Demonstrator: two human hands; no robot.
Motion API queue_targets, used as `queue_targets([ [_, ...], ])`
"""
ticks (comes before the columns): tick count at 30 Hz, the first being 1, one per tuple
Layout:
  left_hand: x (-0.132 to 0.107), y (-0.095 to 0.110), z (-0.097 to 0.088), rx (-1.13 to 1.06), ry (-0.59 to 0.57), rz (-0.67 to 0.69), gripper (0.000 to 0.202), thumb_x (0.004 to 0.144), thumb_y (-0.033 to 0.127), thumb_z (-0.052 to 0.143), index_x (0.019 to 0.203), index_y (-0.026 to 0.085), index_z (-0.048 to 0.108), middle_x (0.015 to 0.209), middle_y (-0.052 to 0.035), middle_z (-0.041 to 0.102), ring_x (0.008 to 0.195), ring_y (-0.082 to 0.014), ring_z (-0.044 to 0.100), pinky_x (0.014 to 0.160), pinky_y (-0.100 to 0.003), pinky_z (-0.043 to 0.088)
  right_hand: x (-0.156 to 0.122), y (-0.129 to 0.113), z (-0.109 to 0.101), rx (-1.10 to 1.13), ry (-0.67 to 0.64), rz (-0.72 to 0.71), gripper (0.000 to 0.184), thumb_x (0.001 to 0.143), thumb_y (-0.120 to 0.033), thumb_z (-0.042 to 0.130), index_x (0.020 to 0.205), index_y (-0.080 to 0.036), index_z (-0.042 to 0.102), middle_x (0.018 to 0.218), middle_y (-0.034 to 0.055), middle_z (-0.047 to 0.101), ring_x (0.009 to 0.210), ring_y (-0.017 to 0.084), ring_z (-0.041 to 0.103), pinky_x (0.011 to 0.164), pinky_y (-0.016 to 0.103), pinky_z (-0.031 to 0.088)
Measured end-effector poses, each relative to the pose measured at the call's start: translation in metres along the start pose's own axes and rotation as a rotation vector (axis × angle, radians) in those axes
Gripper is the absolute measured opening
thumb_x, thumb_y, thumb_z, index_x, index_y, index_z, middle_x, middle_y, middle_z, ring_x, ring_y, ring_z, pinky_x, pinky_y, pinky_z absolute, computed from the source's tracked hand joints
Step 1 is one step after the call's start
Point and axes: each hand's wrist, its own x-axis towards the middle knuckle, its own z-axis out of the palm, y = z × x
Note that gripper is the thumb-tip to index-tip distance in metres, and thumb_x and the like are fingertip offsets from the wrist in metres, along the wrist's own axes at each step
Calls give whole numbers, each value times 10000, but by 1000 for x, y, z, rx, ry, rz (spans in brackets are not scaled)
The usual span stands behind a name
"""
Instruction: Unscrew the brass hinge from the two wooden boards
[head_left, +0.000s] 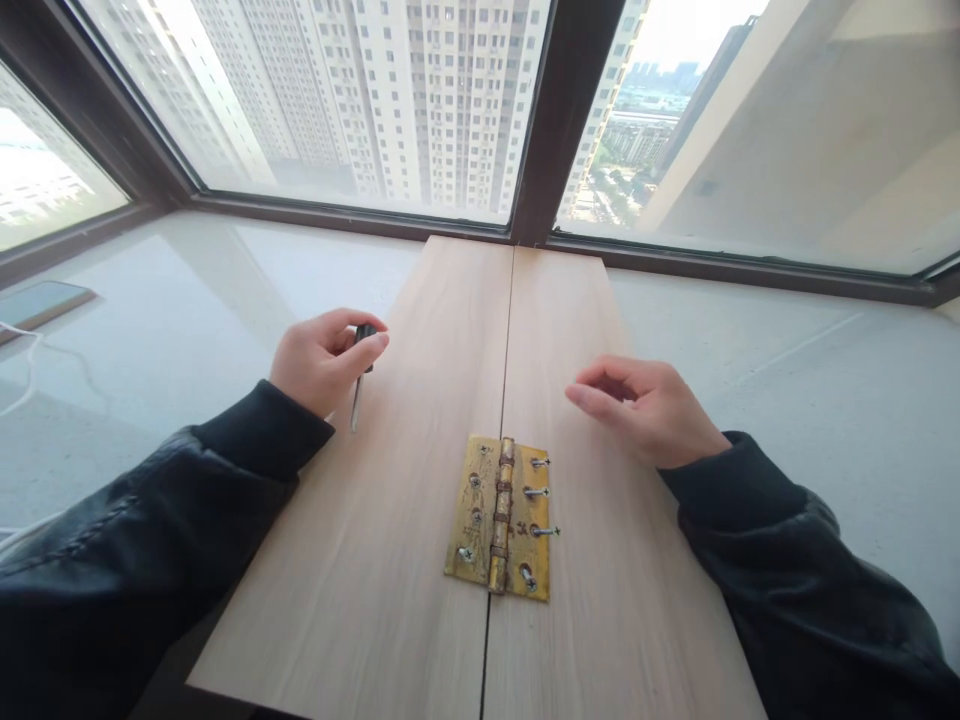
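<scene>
My left hand (324, 358) is closed around the dark handle of a screwdriver (356, 402), whose metal shaft points down over the left board (360, 540). My right hand (637, 405) hovers above the right board (622, 600), thumb and fingers drawn together, with nothing visible in them. Between and below the hands, a worn brass hinge (500, 520) lies across the seam of the boards. Screws sit in both leaves. On the right leaf, several screws (541, 492) stand up tilted, while those on the left leaf are sunk deeper. Neither hand touches the hinge.
Both pale wooden boards rest on a white sill (810, 390) beneath dark window frames (555, 120). A flat, dark-edged object (49, 303) and a white cable (30, 370) lie at the left. Tall buildings show through the glass.
</scene>
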Motion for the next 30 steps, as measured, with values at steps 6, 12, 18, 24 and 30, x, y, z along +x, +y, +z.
queue_targets([
  [6, 2, -26, 7, 153, -67, 47, 267, 743, 386, 597, 834, 156, 699, 475, 72, 329, 472, -99, 315, 505, -253, 266, -9, -22, 9, -35, -408, -164, 370, 897, -460, 539, 657, -191, 622, 581, -3, 573, 525, 107, 476, 499, 262, 371],
  [12, 1, -28, 10, 233, -17, 83, 283, 771, 401, 579, 846, 157, 700, 493, 62, 365, 489, -103, 354, 538, -256, 290, -11, -27, 11, -131, -476, -194, 370, 940, -400, 475, 639, -189, 523, 593, -6, 535, 541, 102, 452, 515, 262, 356],
  [18, 4, -35, 8, 272, -37, 94, 294, 779, 417, 583, 859, 168, 716, 490, 61, 388, 484, -98, 370, 534, -254, 305, -14, -33, 7, -170, -454, -208, 175, 921, -298, 509, 797, -195, 578, 685, -2, 593, 557, 103, 490, 510, 245, 395],
  [24, 4, -36, 9, 287, -41, 87, 287, 787, 413, 579, 859, 173, 721, 490, 59, 396, 483, -96, 378, 540, -258, 321, -17, -29, 7, -128, -359, -286, 92, 886, -204, 530, 880, -203, 622, 742, -4, 633, 556, 91, 525, 528, 239, 433],
  [30, 4, -36, 9, 276, -42, 90, 288, 787, 413, 578, 862, 175, 722, 491, 60, 395, 484, -98, 386, 548, -259, 328, -20, -28, 5, -57, -237, -317, 131, 849, -111, 509, 883, -200, 600, 655, -31, 563, 560, 85, 512, 543, 223, 437],
])
